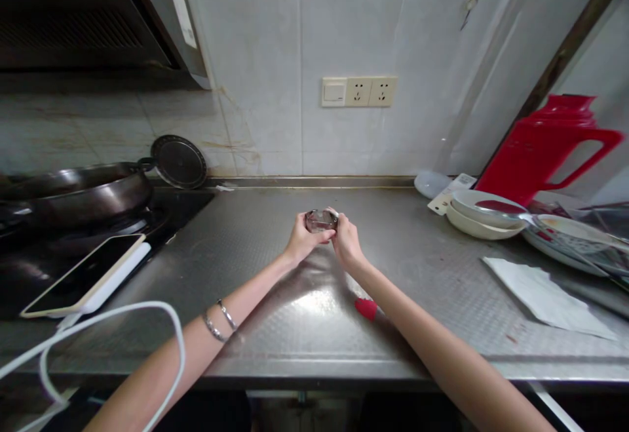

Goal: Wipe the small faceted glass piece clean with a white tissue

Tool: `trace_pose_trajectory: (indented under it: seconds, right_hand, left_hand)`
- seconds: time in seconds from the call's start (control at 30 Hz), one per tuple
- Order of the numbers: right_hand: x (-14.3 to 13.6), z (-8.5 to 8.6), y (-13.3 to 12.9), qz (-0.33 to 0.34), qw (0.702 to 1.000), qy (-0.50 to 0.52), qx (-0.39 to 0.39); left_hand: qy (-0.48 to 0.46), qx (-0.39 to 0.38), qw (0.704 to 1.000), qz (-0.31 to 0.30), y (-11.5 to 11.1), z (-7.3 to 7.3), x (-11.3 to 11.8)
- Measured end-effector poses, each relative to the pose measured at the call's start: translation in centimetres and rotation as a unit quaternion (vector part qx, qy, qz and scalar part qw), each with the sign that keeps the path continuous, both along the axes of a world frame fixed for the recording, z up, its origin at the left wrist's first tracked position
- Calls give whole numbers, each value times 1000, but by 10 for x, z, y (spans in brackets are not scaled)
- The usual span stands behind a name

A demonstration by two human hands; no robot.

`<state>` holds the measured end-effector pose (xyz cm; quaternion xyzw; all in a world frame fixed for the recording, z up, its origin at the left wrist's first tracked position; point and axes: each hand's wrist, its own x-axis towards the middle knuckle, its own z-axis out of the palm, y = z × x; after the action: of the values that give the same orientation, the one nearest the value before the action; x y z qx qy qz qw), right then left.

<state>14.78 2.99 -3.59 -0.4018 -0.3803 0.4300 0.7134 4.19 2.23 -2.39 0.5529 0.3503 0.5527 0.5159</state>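
Note:
Both hands meet over the middle of the steel counter (255, 222), closed around a small, round, see-through brownish dish or lid (320, 221); its exact kind is hard to make out. My left hand (302, 240) grips its left side, with the thumb along the near edge. On the right side, my right hand (346, 238) has its fingers wrapped round the rim. A red-ended tool (365, 309) lies on the counter beneath my right forearm, which hides the rest of it.
At left are a pan (83, 196) on the stove, a round dark disc (179, 162), and a phone (83, 274) with a white cable (171, 327). At right stand stacked bowls (484, 225), a red thermos jug (540, 150), and a white paper napkin (545, 295).

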Motion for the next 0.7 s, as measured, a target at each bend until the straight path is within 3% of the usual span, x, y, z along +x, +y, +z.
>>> trace_pose_trajectory:
  seconds: [0.13, 0.2, 0.27, 0.43, 0.5, 0.57, 0.7]
  right_hand:
    - [-8, -5, -6, -10, 1000, -20, 22]
    - [-8, -6, -6, -18, 999, -25, 26]
    - [-4, -6, -4, -28, 999, -28, 26]
    - [15, 4, 5, -52, 998, -20, -6]
    - [21, 9, 6, -51, 998, -6, -29]
    - [21, 11, 5, -39, 998, 9, -39]
    - [15, 9, 3, -22, 999, 25, -16]
  left_hand:
    - [20, 74, 992, 97, 5, -9, 1]
    - [34, 90, 989, 113, 7, -13, 1]
    - [20, 77, 994, 70, 6, -14, 3]
    - [-30, 74, 988, -130, -5, -8, 10]
    - [-26, 75, 988, -133, -7, -4, 11]
    - [-24, 63, 993, -94, -7, 1, 9]
    - [10, 72, 995, -65, -2, 13, -1]
